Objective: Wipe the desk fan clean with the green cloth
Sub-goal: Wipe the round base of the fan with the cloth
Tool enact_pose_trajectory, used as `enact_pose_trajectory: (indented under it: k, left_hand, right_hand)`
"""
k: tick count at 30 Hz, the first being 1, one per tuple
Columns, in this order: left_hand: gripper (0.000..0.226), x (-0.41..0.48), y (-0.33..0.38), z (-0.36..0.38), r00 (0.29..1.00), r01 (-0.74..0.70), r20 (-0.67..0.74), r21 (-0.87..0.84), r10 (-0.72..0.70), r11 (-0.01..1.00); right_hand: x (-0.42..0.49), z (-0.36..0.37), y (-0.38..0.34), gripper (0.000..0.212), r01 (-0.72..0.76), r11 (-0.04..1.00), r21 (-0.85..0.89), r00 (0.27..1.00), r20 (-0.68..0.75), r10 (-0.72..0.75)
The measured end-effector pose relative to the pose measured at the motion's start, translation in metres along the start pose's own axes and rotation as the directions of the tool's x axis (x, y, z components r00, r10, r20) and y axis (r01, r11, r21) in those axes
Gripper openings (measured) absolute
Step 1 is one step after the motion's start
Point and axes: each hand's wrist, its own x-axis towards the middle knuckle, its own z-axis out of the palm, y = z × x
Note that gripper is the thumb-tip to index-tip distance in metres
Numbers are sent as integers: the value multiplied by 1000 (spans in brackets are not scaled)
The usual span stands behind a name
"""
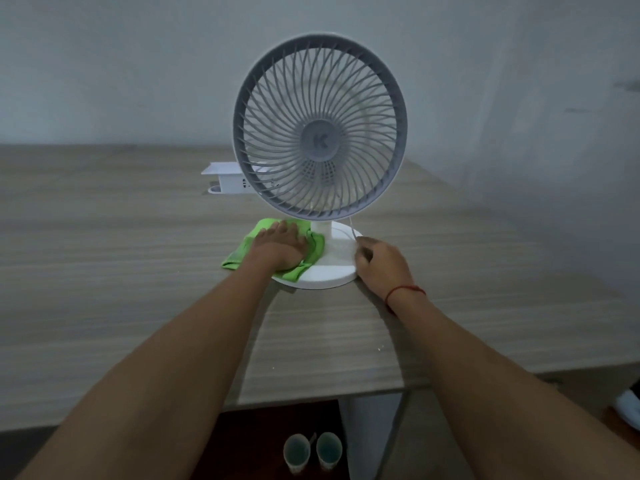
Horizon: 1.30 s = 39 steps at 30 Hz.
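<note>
Inspection found the white and grey plastic desk fan (319, 133) standing upright at the centre of the frame on the pale wood-grain table (104, 254), its round grille facing the camera and its long axis running vertically from the flat white disc base (325, 271) up through a short neck to the head. The crumpled bright green cloth (249, 247) lay at the left edge of that base, partly on the disc and partly on the table. The left hand (280, 245) was pressed flat on top of the cloth, fingers spread and extended, palm down, not bunching the fabric. The right hand (379, 263) rested at the right rim of the base with fingers loosely curled; a thin white cord (353, 230) ran down near its fingertips, but whether it was pinched between them could not be told. A red thread bracelet (405, 291) circled that wrist.

The left hand was the nearer to the work, with the uncleaned part of the disc lying directly to its right and the neck just beyond its fingertips. In the inspector's judgement the base was being wiped while the right hand steadied it; grille and head appeared not yet attended to. A white box-shaped object (225, 178) sat behind the fan at left, and two cups (313, 452) stood on the floor at the lower centre.
</note>
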Motion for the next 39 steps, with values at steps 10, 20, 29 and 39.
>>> enact_pose_trajectory:
  k: [10,20,29,39]
  left_hand:
    - [61,-67,51,14,997,-63,-59,-65,59,996]
    - [50,-77,22,-13,971,-206,-158,-156,181,966]
    - [47,-84,39,-4,952,-117,-299,-149,69,982]
    - [48,-72,-1,7,916,74,-284,-573,-283,816]
  right_hand:
    - [-5,0,-5,31,-17,1000,-13,996,86,18]
    - [-12,-21,-1,31,-65,995,80,991,124,55]
    - [-17,-21,-44,25,9,993,117,984,-175,12]
    - [-28,4,-42,57,136,959,-250,991,23,-135]
